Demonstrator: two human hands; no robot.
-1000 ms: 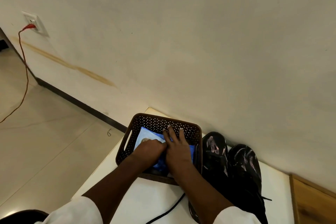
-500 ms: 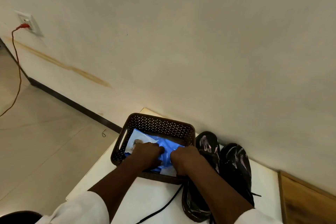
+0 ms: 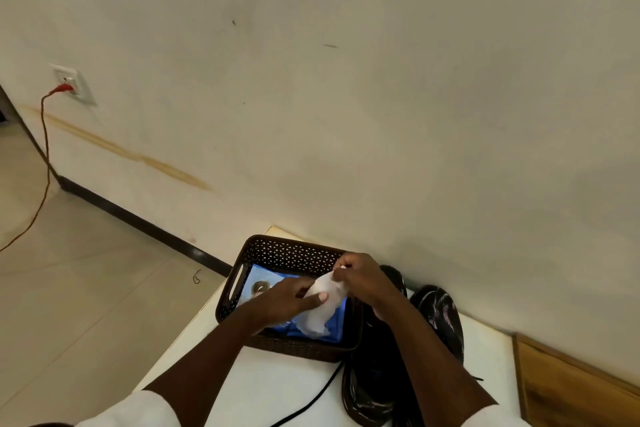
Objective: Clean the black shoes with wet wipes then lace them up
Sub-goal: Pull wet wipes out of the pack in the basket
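A white tabletop [image 3: 284, 388] stands against a pale wall [image 3: 346, 97]. On it sits a dark brown perforated basket [image 3: 287, 250] holding a blue wipes pack [image 3: 258, 279]. Above the basket, both hands hold a white wipe [image 3: 320, 314] that hangs down over the pack. The left hand [image 3: 287, 300] pinches the wipe near its middle, thumb on top, fingers curled beneath. The right hand [image 3: 363, 279] pinches the wipe's upper end with curled fingers. Two black shoes [image 3: 438, 312] lie side by side just right of the basket, toes toward the wall, partly hidden by the right forearm. A black cord [image 3: 311, 399] runs across the tabletop beneath the arms. On the wall at far left, a socket [image 3: 71, 81] has a red cable [image 3: 43, 156] plugged in, trailing down to the tiled floor [image 3: 69, 288]
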